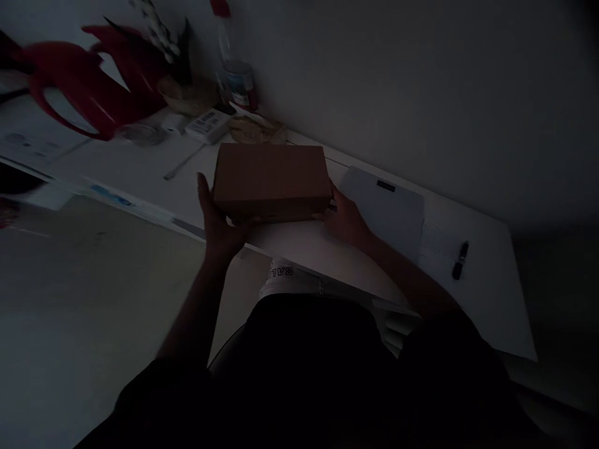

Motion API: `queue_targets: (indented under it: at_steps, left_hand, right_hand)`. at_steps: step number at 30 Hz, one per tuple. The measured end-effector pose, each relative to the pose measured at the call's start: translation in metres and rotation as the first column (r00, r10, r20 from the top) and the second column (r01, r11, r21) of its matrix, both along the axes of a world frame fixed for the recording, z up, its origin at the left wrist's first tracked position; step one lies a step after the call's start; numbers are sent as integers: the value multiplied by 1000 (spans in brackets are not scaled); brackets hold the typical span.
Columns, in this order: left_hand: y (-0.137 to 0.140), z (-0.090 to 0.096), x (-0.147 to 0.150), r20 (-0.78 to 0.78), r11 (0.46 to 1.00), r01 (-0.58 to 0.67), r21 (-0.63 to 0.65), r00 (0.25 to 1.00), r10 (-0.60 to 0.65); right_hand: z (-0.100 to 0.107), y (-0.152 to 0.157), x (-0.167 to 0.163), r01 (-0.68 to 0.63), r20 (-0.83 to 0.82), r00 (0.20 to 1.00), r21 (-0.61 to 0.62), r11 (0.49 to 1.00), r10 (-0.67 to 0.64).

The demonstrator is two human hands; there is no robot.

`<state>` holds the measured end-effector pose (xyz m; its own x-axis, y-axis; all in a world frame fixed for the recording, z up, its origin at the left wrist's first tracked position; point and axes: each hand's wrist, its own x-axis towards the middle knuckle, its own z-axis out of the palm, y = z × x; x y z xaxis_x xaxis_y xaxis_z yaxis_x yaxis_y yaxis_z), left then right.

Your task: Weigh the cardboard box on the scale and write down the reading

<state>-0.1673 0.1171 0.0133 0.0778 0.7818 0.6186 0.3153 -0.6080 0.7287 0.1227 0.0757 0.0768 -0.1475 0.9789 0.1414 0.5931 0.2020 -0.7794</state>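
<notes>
A closed brown cardboard box is held between my two hands, over the front part of a white desk. My left hand grips its left end, with the thumb up along the side and the fingers under the lower front edge. At the right end, my right hand grips the box near its lower corner, fingertips along the bottom edge. Whether the box touches the desk I cannot tell. Just right of my right hand lies a flat grey panel with a small dark label.
At the back left stand a red pitcher, a plant in a bowl and a bottle with a red cap. Crumpled brown paper lies behind the box. A black marker rests on the right. The room is dim.
</notes>
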Motion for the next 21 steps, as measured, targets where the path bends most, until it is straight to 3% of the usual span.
queue_targets:
  at_steps: [5,8,11,15,18,21]
  left_hand:
    - [-8,34,-9,-212,953,-67,295,968,133]
    - [-12,61,-3,-327,901,30,433,937,125]
    - [-16,85,21,-420,773,237,589,906,41]
    - [-30,106,70,-577,675,449,585,815,-41]
    - [-45,117,109,-698,537,608,585,715,-48]
    - [-59,122,146,-766,352,722,596,642,-20]
  right_hand:
    - [14,-7,15,40,119,992,6,999,-41]
    - [26,-16,31,38,188,981,21,999,-42]
    - [39,-29,47,26,224,974,55,998,-38]
    - [50,-52,64,54,248,967,39,998,-62]
    - [53,-71,75,67,276,959,17,998,-69]
    - [52,-89,85,79,332,941,-29,996,-66]
